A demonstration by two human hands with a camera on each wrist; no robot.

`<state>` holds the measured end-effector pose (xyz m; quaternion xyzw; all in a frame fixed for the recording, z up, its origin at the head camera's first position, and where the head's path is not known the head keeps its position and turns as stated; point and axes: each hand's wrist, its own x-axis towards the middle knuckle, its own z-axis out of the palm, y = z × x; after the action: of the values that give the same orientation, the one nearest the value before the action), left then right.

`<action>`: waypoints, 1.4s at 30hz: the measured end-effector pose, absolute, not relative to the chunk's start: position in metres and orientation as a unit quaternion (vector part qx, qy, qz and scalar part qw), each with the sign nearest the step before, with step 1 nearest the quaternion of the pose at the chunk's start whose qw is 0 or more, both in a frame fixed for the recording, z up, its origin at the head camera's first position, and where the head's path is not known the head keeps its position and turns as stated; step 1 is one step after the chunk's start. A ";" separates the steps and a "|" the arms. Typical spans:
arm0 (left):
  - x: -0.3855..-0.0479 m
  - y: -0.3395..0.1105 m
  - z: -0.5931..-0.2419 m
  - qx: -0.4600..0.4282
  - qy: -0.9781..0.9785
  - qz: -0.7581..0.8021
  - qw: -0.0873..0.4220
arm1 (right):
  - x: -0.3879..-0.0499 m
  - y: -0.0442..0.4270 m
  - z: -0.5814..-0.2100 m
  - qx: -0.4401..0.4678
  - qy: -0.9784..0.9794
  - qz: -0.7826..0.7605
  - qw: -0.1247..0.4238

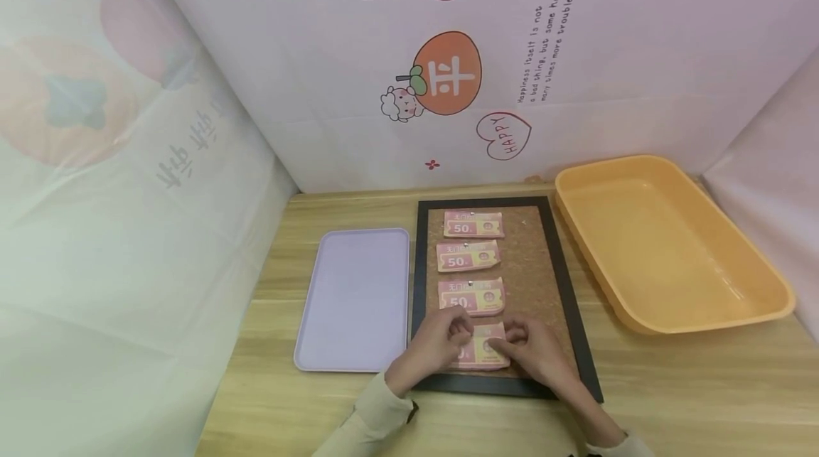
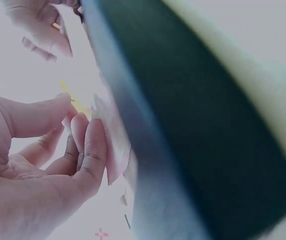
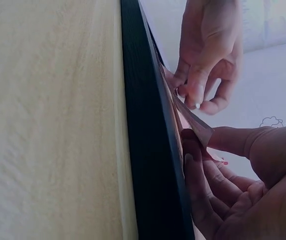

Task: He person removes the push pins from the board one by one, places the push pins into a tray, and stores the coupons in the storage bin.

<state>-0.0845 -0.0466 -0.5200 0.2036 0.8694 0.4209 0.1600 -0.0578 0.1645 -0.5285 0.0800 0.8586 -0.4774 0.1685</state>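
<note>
On a black-framed cork board (image 1: 531, 265), paper coupons in pink and yellow are set out in a column. My right hand (image 1: 540, 350) pinches the lowest coupon (image 1: 483, 362) at its right side; in the right wrist view the thumb lies on the lifted paper (image 3: 195, 122) with fingers behind it. My left hand (image 1: 435, 342) is at the coupon's upper left, its fingertips pinching a tiny thumbtack (image 2: 72, 101), largely hidden. Just above lies another coupon (image 1: 470, 293), its lower edge partly covered by the left hand. Small shiny tack heads show on the upper coupons (image 1: 473, 226).
A pale purple tray (image 1: 355, 300) lies left of the board. To the right stands a deep orange-yellow basin (image 1: 665, 244), close beside the frame. White printed cloth walls (image 1: 345, 123) enclose the wooden table (image 1: 672, 386) at the back and sides.
</note>
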 end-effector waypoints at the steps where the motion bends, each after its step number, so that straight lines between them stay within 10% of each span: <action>1: -0.084 -0.048 -0.518 0.206 0.870 0.422 0.152 | -0.057 0.166 -0.527 0.075 0.858 -0.479 0.168; 42: -0.096 -0.152 -0.493 0.058 0.903 0.425 0.033 | -0.091 0.328 -0.457 0.058 0.859 -0.508 0.023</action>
<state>-0.0961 -0.1525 -0.4929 0.0578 0.9026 0.4254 0.0335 -0.0907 0.3278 -0.4571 0.0580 0.8589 -0.5082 0.0232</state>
